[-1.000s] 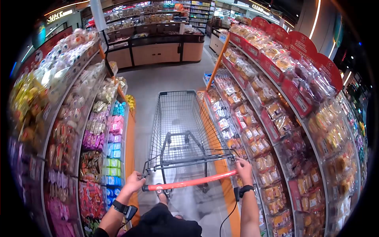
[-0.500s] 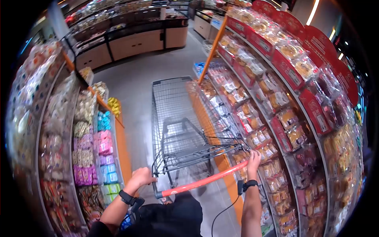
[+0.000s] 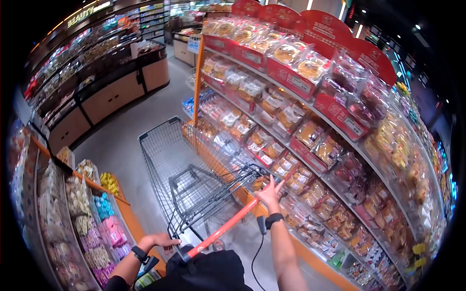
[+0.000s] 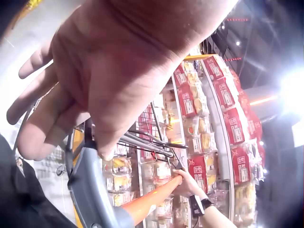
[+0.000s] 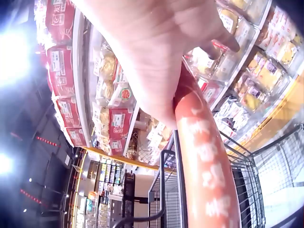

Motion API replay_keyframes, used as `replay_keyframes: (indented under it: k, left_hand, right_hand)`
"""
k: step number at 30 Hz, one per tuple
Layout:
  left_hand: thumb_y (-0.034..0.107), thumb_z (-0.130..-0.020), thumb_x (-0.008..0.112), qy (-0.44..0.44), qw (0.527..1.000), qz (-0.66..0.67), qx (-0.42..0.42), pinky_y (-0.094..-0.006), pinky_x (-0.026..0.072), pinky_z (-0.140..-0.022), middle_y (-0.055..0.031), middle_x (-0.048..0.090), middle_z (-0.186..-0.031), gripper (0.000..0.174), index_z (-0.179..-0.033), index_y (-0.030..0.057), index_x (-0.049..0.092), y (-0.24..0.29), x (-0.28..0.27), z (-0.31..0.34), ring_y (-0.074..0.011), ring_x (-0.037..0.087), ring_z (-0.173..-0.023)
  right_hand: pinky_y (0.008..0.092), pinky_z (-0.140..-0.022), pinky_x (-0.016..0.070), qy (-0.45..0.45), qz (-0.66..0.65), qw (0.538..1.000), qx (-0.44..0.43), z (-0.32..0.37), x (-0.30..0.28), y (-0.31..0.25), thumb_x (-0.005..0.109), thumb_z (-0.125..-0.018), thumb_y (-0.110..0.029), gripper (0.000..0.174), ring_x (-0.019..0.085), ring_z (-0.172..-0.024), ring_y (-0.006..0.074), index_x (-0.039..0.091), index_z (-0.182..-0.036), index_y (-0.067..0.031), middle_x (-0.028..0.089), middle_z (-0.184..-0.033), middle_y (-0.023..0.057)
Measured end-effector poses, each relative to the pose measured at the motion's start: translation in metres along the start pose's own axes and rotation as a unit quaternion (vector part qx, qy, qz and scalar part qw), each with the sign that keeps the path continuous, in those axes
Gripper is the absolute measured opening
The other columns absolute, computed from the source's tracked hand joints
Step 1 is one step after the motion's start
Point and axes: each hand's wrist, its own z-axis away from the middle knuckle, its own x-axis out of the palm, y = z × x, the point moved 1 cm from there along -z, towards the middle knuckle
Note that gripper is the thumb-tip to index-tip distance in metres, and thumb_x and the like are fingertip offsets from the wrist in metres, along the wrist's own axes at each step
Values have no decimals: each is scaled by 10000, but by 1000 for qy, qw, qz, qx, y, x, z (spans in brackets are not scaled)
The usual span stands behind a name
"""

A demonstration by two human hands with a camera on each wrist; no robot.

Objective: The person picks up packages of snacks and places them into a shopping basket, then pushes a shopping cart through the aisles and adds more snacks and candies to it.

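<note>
A black wire shopping cart [image 3: 167, 165] with a red handle [image 3: 223, 229] stands at an angle before the person. The left hand [image 3: 158, 241] is at the handle's left end; in the left wrist view its fingers extend loosely and the thumb of the hand [image 4: 114, 71] touches the grey end piece [image 4: 92, 190]. Over the handle's right end, the right hand [image 3: 269, 194] has its fingers spread. The right wrist view shows that hand's palm [image 5: 161, 52] against the red handle [image 5: 204, 156], fingers extended past it. The cart's basket holds nothing visible.
Shelves of packaged baked goods [image 3: 296, 131] rise close on the right, past the right hand. A lower shelf of wrapped snacks [image 3: 92, 228] stands at the left. Grey floor [image 3: 126, 126] leads to a curved wooden counter [image 3: 116, 94].
The view has swung right, so the shelves on that side fill more of it. The cart now appears further left and more slanted. The right hand's fingers have spread from around the handle.
</note>
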Motion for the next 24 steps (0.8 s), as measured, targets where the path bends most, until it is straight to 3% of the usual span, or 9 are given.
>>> replay_keyframes:
  k: [3, 6, 10, 13, 14, 15, 17, 21, 24]
  left_hand:
    - [615, -886, 431, 28, 998, -51, 27, -297, 507, -782, -53, 701, -719, 635, -776, 69, 736, -46, -37, -36, -175, 676, -756]
    - [589, -872, 451, 176, 975, -122, 63, -325, 503, -791, -2, 694, -678, 603, -603, 122, 722, -52, -81, -64, -183, 670, -759]
    - [602, -821, 496, 165, 912, -376, -8, -344, 512, -744, -13, 673, -620, 580, -570, 119, 696, -10, -60, -75, -198, 668, -740]
    - [569, -846, 512, 79, 961, -264, 25, -324, 524, -645, -52, 684, -662, 569, -676, 62, 707, -17, -58, -85, -200, 663, -648]
    - [513, -883, 523, 42, 993, -88, 72, -286, 524, -601, -67, 698, -721, 531, -854, 10, 690, -32, -56, -94, -170, 650, -610]
    - [420, -924, 521, 13, 993, 35, 114, -272, 527, -609, -82, 702, -816, 454, -1007, -10, 639, -33, -54, -89, -147, 636, -597]
    - [373, -937, 518, 1, 978, 103, 180, -283, 530, -635, -93, 687, -931, 420, -1079, -14, 603, -53, -44, -97, -156, 647, -671]
    - [305, -934, 535, 47, 968, 92, 227, -305, 538, -686, -101, 661, -993, 393, -1097, -49, 587, -47, -26, -84, -182, 640, -835]
    - [333, -890, 594, 141, 972, 5, 188, -331, 556, -612, -154, 635, -1023, 478, -1137, -74, 546, -36, -21, -85, -205, 644, -761]
  right_hand:
    - [396, -1003, 404, 72, -36, 997, 13, 50, 22, -11, 780, -528, -220, 1205, 295, -1336, 401, 48, -1479, -105, -161, -1487, 264]
    - [398, -922, 467, 90, -22, 995, 33, 93, 79, 5, 718, -585, -105, 1206, 381, -1280, 410, -107, -1464, -120, -95, -1501, 260]
    - [417, -860, 483, 86, -90, 974, 188, 131, 82, -5, 679, -664, -144, 1039, 549, -1094, 380, 10, -1458, -106, 432, -1313, 239]
    - [428, -841, 489, 92, -121, 969, 195, 141, 72, 0, 674, -681, -187, 899, 605, -994, 365, 179, -1427, -96, 604, -1097, 211]
    - [435, -843, 491, 117, -99, 970, 188, 140, 76, 16, 674, -683, -210, 859, 616, -967, 365, 237, -1415, -105, 629, -1048, 193]
    - [441, -846, 493, 146, -78, 971, 175, 135, 75, 26, 675, -685, -233, 821, 627, -940, 365, 296, -1403, -114, 653, -999, 175]
    - [445, -838, 492, 167, -63, 965, 193, 137, 67, 38, 690, -693, -273, 613, 631, -930, 358, 484, -1243, -97, 649, -1006, 184]
    - [447, -832, 490, 139, -49, 965, 218, 153, 33, 47, 706, -696, -326, 496, 626, -945, 358, 543, -1098, -84, 649, -1009, 176]
    - [452, -836, 485, 135, -58, 961, 233, 173, 23, 56, 712, -697, -343, 480, 619, -961, 360, 544, -1066, -86, 649, -1008, 173]
